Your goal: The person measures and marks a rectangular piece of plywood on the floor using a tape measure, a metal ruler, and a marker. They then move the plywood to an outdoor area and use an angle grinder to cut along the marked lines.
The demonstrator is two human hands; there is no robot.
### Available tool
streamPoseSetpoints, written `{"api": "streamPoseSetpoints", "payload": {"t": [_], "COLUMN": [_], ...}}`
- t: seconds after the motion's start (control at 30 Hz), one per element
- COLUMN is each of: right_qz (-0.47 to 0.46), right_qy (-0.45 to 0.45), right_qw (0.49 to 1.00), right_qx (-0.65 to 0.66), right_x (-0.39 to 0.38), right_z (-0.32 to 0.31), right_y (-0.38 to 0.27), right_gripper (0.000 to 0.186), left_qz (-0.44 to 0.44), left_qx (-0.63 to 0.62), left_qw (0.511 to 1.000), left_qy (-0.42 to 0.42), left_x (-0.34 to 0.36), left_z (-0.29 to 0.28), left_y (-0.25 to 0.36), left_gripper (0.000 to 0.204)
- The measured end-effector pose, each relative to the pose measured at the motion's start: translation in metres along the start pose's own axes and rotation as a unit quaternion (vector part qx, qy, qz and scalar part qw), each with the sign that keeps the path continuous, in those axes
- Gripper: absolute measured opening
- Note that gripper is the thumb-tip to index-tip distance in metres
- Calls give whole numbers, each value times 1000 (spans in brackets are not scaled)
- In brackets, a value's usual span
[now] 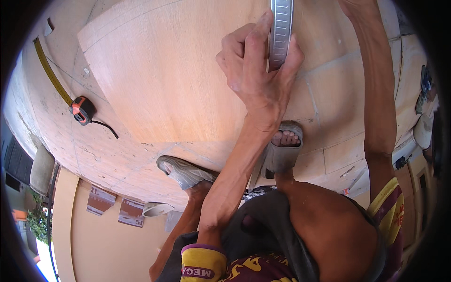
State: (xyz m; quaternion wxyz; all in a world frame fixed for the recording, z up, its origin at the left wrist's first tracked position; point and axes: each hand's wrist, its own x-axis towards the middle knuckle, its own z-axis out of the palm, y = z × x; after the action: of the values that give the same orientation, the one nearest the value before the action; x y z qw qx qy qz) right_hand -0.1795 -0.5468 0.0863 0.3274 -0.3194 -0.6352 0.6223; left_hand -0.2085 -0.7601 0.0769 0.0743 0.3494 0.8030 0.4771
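Observation:
My left hand (260,66) is closed around the near end of a grey metal channel strip (281,33) with a row of short raised or cut marks along it. The strip rests over a pale plywood sheet (178,80) and runs out past the top edge. My thumb is on its right side and the fingers are on its left. Up along the right side reaches my right forearm (378,84); its hand lies beyond the top edge. A faint curved line crosses the sheet's upper left part.
To the left, an orange and black tape measure (83,110) lies on the tiled floor (110,162), its yellow blade pulled out. My sandalled feet (286,141) stand by the sheet's near edge. A scrap piece (49,27) lies at the far left, and assorted objects (423,129) sit at the far right.

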Motion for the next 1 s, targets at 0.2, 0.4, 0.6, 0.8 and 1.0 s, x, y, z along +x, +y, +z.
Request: {"api": "streamPoseSetpoints", "payload": {"t": [0.2, 0.4, 0.6, 0.8, 1.0], "right_qz": [-62, -22, 9, 17, 31], "right_qy": [19, 23, 15, 30, 45], "right_qw": [984, 994, 997, 995, 997], "right_qx": [-164, -104, -80, -92, -48], "right_x": [28, 26, 24, 24, 23], "right_z": [-5, -7, -8, -12, -19], "right_y": [14, 27, 38, 38, 46], "right_gripper": [36, 36, 37, 41, 45], "left_qz": [-74, -101, -100, -124, -131], "left_qx": [2, 9, 46, 22, 28], "left_qw": [996, 991, 989, 986, 986], "left_qy": [-40, -82, -99, -108, -98], "left_x": [4, 12, 14, 15, 17], "left_z": [0, -4, -7, -7, -9], "left_y": [-4, -8, -7, -11, -11], "left_gripper": [50, 50, 51, 53, 55]}}
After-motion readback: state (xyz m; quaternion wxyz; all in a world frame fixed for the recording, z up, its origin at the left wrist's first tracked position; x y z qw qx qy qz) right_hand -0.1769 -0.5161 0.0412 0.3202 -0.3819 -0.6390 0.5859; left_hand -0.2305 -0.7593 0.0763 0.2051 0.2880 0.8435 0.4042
